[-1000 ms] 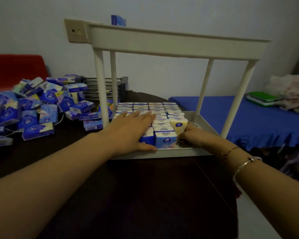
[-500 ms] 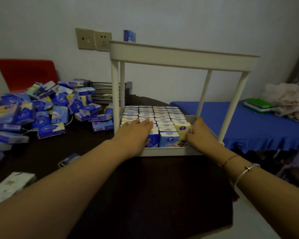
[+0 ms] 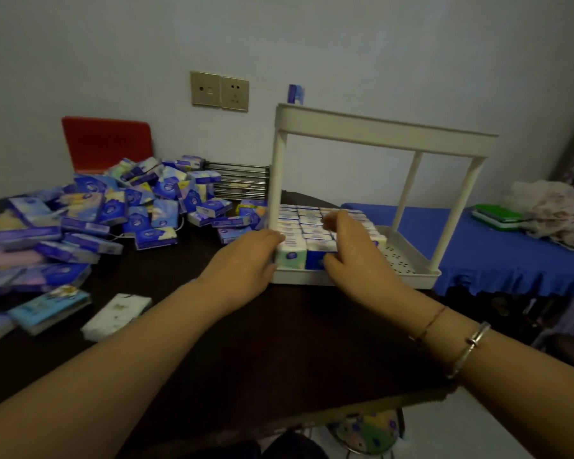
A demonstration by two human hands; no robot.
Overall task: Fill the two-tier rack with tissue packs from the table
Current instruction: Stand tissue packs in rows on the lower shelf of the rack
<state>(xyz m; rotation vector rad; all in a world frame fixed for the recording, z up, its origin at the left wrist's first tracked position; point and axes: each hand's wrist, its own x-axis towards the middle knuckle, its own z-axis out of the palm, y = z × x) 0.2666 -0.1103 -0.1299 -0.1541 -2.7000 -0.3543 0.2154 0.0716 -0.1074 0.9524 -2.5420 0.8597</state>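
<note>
Reaching in from the bottom of the frame, both forearms cross the dark worktop [image 3: 279, 342]. Right wrist has a bangle [image 3: 468, 351] and a thin cord. Left hand [image 3: 246, 260], centre frame, presses the left front edge of the packed block, fingers together and bent against the front pack; can't tell if it grips. Right hand [image 3: 352, 253] just beside it curls over the front packs, thumb low on a blue pack, fingers on top, holding the packs [image 3: 307, 226]. Packs stand upright in tight rows filling the left part of the rack [image 3: 411, 270] lower tier; the right strip of that tier shows bare perforated floor. One blue pack [image 3: 295, 93] sticks up on the top tier, far left corner. Loose pile [image 3: 113, 210] of packs spreads across the left of the frame on the worktop, white pack [image 3: 116, 314] nearest. Red chair [image 3: 106, 144] behind the pile. Wall sockets [image 3: 219, 91] upper centre. Blue bed [image 3: 511, 243] at right with a green item [image 3: 494, 215].
</note>
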